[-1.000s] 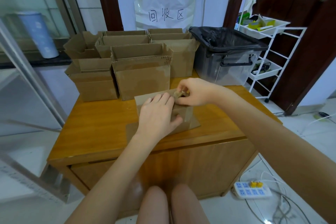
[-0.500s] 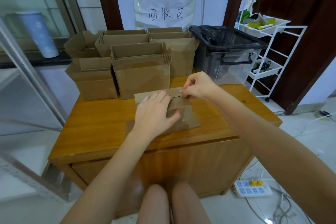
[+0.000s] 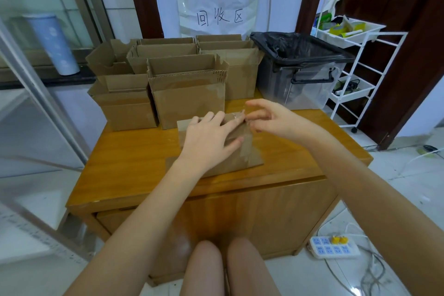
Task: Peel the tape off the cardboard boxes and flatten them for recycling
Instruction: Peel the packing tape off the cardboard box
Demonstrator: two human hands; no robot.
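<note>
My left hand (image 3: 211,142) lies flat, fingers straight and spread a bit, pressing down on the flattened cardboard box (image 3: 249,151) at the middle of the wooden surface (image 3: 134,158). My right hand (image 3: 271,120) hovers just beside the box's far right corner, fingers loosely spread and apart, holding nothing that I can make out. A small crumpled bit of clear tape (image 3: 237,115) sticks up at that far edge, right at my left fingertips and just short of my right ones; can't tell if either hand actually touches it. A paler tape strip (image 3: 247,146) runs down the right part of the flat box, still stuck on. Behind it stands a group of upright open boxes (image 3: 189,101), flaps up, touching each other in two rough rows along the back of the surface, some with tape residue on the front. To the right of them sits a clear bin with a black bag liner (image 3: 300,55) on the same surface. Further right a white rolling rack (image 3: 353,60) on the floor, trays with small stuff. A paper sign with handwritten characters (image 3: 219,18) is on the wall behind. A power strip (image 3: 334,247) lies on the floor at lower right, and my knees (image 3: 228,269) show at bottom.
</note>
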